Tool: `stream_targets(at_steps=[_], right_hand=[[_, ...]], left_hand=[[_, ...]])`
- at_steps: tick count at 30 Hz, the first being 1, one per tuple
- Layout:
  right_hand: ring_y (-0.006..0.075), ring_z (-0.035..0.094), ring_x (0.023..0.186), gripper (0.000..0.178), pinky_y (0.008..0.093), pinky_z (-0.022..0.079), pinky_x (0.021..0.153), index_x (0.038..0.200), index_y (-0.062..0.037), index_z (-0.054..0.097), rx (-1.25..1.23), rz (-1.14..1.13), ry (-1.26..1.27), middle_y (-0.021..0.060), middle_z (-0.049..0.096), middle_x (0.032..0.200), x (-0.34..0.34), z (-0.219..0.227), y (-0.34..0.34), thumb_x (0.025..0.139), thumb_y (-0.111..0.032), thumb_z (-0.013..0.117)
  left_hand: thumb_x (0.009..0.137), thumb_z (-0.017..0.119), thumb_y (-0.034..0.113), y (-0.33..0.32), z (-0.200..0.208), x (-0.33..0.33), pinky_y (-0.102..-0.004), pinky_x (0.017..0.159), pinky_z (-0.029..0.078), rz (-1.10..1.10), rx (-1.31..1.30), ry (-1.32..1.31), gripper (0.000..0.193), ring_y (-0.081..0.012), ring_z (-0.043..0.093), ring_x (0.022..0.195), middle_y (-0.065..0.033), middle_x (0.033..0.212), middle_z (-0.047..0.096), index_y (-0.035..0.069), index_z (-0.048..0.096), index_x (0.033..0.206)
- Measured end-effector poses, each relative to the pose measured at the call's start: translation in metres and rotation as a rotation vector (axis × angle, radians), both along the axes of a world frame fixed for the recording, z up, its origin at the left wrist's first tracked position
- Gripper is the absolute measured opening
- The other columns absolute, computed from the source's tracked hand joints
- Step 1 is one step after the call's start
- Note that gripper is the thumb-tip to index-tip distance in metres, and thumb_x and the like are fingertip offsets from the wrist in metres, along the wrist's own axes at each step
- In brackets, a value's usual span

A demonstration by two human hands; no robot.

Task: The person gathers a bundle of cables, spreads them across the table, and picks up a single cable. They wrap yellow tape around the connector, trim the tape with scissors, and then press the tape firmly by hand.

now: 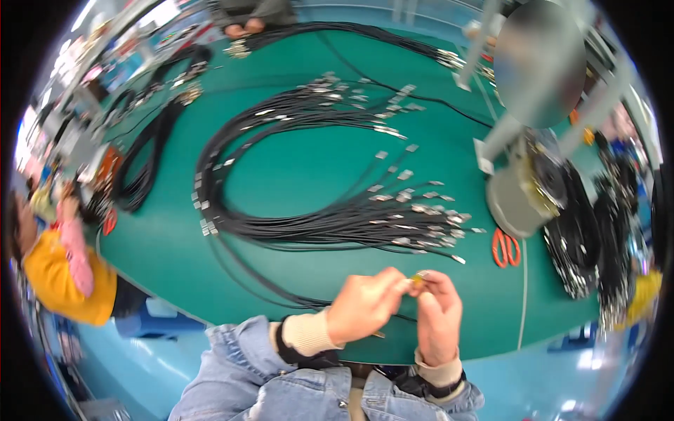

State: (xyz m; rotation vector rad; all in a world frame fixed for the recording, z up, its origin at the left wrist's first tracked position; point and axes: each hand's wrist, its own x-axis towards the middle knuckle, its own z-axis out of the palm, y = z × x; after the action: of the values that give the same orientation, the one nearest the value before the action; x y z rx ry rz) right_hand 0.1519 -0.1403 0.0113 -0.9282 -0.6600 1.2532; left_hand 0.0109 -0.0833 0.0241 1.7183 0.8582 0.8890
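Both hands meet just above the near edge of the green desk (161, 245), in front of the person's denim sleeves. The left hand (365, 305) is curled closed, its fingertips pinched toward a small yellowish connector piece (420, 278) that shows between the two hands; the right hand (439, 316) is likewise closed around the same piece from the other side, thumb and forefinger pressing on it. A thin black cable (309, 303) trails off to the left from under the left hand, though whether it joins the piece cannot be told. The piece looks tiny, light and rigid, and probably slick if it is metal, so a fingertip pinch on its sides seems the sensible hold, while the cable is soft and limp and would droop unless supported close to its end. Beyond the hands lies a large bundle of black cables (295, 224) looped in an oval, their silvery end connectors (421, 210) fanned out near the middle of the desk. Orange-handled scissors (505, 249) lie to the right, beside a grey cylindrical machine (523, 189). Another person's hands (243, 28) work at the far edge, and a person in a yellow top (60, 274) sits at the left.
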Motion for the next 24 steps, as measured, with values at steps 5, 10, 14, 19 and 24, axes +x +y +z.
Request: stream_targets(at_steps=[5, 10, 14, 19, 24], right_hand=[[0.0136, 0.053, 0.095, 0.033, 0.0276, 0.042, 0.087, 0.115, 0.0022, 0.051, -0.023, 0.009, -0.035, 0.006, 0.055, 0.102, 0.008, 0.0, 0.003, 0.083, -0.002, 0.06], [0.0127, 0.052, 0.096, 0.037, 0.0265, 0.042, 0.086, 0.117, 0.0022, 0.051, -0.036, 0.03, -0.039, 0.0057, 0.056, 0.101, 0.006, 0.005, 0.005, 0.083, -0.007, 0.064], [0.0119, 0.052, 0.097, 0.037, 0.0254, 0.042, 0.086, 0.115, 0.0014, 0.053, -0.061, 0.059, -0.044, 0.0051, 0.056, 0.102, 0.007, 0.0, 0.008, 0.082, -0.009, 0.067], [0.012, 0.053, 0.095, 0.033, 0.0252, 0.043, 0.086, 0.113, 0.001, 0.056, -0.016, 0.082, 0.003, 0.0053, 0.056, 0.102, 0.008, -0.003, 0.008, 0.083, -0.007, 0.065], [0.0125, 0.055, 0.092, 0.029, 0.026, 0.044, 0.085, 0.112, 0.0003, 0.056, -0.005, 0.018, -0.025, 0.0061, 0.057, 0.101, 0.01, 0.003, 0.005, 0.084, -0.004, 0.063]], left_hand=[[0.093, 0.049, 0.009, 0.004, -0.002, 0.007, -0.0256, 0.045, 0.042, -0.049, -0.001, 0.029, 0.015, -0.0099, 0.053, 0.047, -0.0036, 0.056, 0.058, 0.001, 0.059, 0.085], [0.093, 0.05, 0.008, 0.001, 0.002, 0.008, -0.0275, 0.045, 0.042, -0.055, -0.01, 0.057, 0.014, -0.014, 0.055, 0.047, -0.0053, 0.056, 0.057, 0.0, 0.058, 0.085], [0.093, 0.049, 0.009, 0.001, 0.0, 0.006, -0.0252, 0.044, 0.04, -0.086, -0.016, 0.038, 0.015, -0.0106, 0.051, 0.045, -0.0044, 0.055, 0.058, 0.0, 0.058, 0.084], [0.094, 0.049, 0.01, 0.006, 0.007, 0.002, -0.0228, 0.043, 0.038, -0.138, -0.21, 0.009, 0.017, -0.0084, 0.049, 0.044, -0.0038, 0.055, 0.058, 0.0, 0.058, 0.083], [0.094, 0.05, 0.011, 0.005, 0.006, 0.005, -0.0223, 0.043, 0.037, -0.071, -0.082, 0.041, 0.017, -0.0074, 0.048, 0.043, -0.0035, 0.055, 0.059, 0.0, 0.057, 0.083]])
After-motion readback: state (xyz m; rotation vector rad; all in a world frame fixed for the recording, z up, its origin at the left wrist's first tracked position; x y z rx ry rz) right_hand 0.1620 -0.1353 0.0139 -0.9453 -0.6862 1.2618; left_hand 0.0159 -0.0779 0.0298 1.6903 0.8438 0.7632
